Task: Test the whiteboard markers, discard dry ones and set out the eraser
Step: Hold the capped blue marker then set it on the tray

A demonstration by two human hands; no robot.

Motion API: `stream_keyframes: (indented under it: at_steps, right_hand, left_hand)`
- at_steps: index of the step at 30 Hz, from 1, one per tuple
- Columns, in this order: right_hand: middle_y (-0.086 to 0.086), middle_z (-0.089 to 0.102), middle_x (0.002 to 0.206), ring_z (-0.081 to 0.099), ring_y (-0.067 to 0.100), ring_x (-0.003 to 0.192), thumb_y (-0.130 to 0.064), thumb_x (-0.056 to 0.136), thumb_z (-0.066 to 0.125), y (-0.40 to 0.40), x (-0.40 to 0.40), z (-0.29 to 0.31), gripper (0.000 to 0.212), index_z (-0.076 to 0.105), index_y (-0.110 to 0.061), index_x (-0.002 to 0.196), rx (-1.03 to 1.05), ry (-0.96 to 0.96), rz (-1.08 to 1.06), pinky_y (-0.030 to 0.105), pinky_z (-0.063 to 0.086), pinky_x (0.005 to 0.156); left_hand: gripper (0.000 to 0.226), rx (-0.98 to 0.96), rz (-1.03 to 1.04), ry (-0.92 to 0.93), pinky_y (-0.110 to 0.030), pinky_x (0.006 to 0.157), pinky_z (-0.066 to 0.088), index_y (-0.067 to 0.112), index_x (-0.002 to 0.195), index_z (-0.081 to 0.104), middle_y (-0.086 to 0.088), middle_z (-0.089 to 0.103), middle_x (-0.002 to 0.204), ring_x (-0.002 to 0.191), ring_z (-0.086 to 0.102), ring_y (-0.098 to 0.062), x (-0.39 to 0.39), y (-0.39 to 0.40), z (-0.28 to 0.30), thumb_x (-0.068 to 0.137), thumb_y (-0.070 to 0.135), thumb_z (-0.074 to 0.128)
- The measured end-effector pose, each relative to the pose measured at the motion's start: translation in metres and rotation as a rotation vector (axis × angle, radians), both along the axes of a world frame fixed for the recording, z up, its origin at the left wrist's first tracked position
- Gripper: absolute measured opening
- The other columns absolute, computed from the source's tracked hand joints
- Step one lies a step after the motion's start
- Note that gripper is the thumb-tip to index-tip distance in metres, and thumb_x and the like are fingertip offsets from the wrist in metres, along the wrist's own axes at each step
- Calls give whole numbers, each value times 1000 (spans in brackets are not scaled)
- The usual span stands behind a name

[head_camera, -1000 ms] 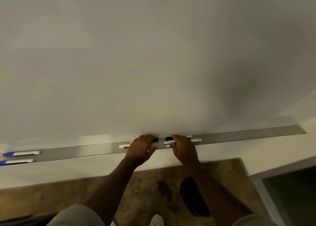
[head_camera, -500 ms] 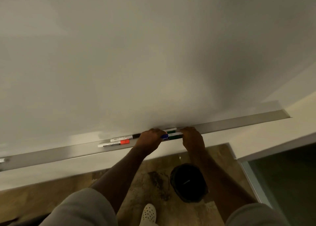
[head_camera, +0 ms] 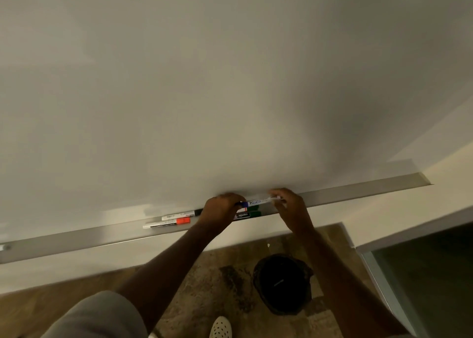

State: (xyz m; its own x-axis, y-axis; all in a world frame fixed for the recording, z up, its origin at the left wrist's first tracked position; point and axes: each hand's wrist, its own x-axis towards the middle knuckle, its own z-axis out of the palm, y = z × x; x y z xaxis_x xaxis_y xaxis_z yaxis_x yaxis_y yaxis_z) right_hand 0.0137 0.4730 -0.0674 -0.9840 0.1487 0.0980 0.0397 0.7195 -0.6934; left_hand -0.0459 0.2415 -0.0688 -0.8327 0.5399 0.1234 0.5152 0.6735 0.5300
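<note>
Item: blue marker (head_camera: 258, 201), held over the board's tray (head_camera: 358, 193).
Your left hand (head_camera: 221, 209) pinches its blue cap end; your right hand (head_camera: 290, 206) pinches the white barrel end, fingers clamped. At 9 o'clock of your left hand lie a black-tipped marker (head_camera: 180, 214) and a red marker (head_camera: 167, 223); green markers (head_camera: 253, 211) just under the held one; a black bin (head_camera: 280, 284) at 6 o'clock.

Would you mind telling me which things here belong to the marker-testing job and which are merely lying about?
Job:
- blue-capped white marker, held between left hand and right hand
- red-capped marker, black-capped marker and green-capped markers on the grey metal tray
- white whiteboard
- black round bin

Lying about:
- white perforated shoe
- mottled brown floor
</note>
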Motion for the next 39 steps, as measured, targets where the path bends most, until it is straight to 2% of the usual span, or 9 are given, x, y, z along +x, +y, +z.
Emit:
stream_keyframes:
  at_steps: [3,8,15,19,24,26,30,33,39]
  right_hand:
    - [3,71,114,68,17,102,-8,96,64,-4,5,27,23,67,-9,119,-232,113,-67,30,59,89]
    - [7,71,87,68,23,78,-7,98,59,-24,9,87,14,68,-15,105,-656,245,-161,32,61,65]
    - [2,56,60,51,17,52,-2,98,55,-59,3,186,24,68,-17,84,-1037,474,-161,27,47,47]
    - [1,50,55,48,14,48,-20,90,64,-90,5,239,10,64,-15,82,-1237,550,-129,22,40,45]
    - [-2,52,62,52,11,54,-42,70,82,-147,9,296,39,66,-16,95,-1430,658,0,24,46,52]
    - [-2,57,67,55,10,59,-42,69,82,-171,11,315,40,72,-18,101,-1447,675,83,24,48,56]
    - [1,61,67,56,11,60,-34,75,71,-211,15,354,25,79,-20,94,-1419,692,154,24,49,55]
    - [3,60,66,56,13,58,-32,88,72,-230,16,383,15,77,-18,88,-1426,727,169,25,47,50]
    - [2,59,59,55,13,51,-29,90,58,-269,23,434,23,73,-22,73,-1382,829,239,22,45,45]
  left_hand:
    - [18,240,67,-79,-35,79,58,22,110,73,5,73,108,89,69,-15,1,-5,25,97,19,60]
    - [19,832,68,-388,-36,76,62,19,107,73,-2,75,100,81,72,-22,13,-7,98,93,7,67]
    - [27,1146,-95,-341,-36,78,61,7,113,69,-9,77,90,75,74,-27,33,-13,185,88,0,71]
    - [26,1283,-75,-233,-31,75,60,9,113,68,-1,76,86,66,72,-20,40,-20,234,87,9,72]
    - [22,1429,36,-85,-30,67,57,9,104,71,-8,72,83,62,66,-20,47,-27,290,88,24,67]
    - [21,1459,78,-24,-27,63,54,12,97,72,-15,66,83,62,61,-17,50,-31,311,88,29,65]
    - [26,1487,154,82,-20,74,53,17,90,71,-7,70,88,79,67,-11,56,-45,351,86,41,62]
    - [32,1485,112,103,-27,89,56,19,99,71,6,76,100,101,70,-16,60,-61,377,85,46,59]
    - [27,1499,-33,171,-25,93,54,17,114,70,6,74,117,113,68,-16,71,-98,421,93,33,64]
